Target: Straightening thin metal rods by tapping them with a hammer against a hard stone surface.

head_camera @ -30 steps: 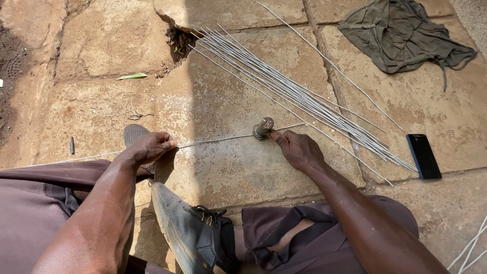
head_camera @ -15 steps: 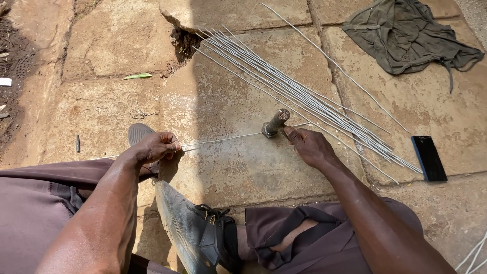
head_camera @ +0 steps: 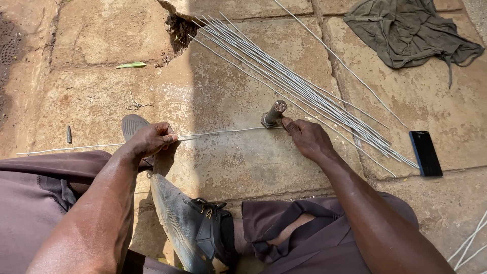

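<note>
My left hand [head_camera: 151, 139] pinches a thin grey wire [head_camera: 223, 132] that runs across the stone paving. Its left tail [head_camera: 66, 149] lies on the ground past my knee. The right end of the wire reaches a short metal bolt-like tool [head_camera: 274, 113] standing tilted on the slab. My right hand [head_camera: 309, 139] holds the tool at its base with fingertips against the wire. A bundle of several long straight wires [head_camera: 304, 86] lies diagonally just behind the tool.
A black phone [head_camera: 425, 153] lies flat at the right, near the bundle's end. An olive cloth [head_camera: 411, 30] is crumpled at the top right. My grey shoe [head_camera: 182, 223] and folded legs fill the foreground. A small nail [head_camera: 69, 134] and a green leaf [head_camera: 131, 65] lie left.
The tool has tipped from lying near the slab to standing more upright, and my right hand has closed in on its base. My left hand keeps its grip on the wire.
</note>
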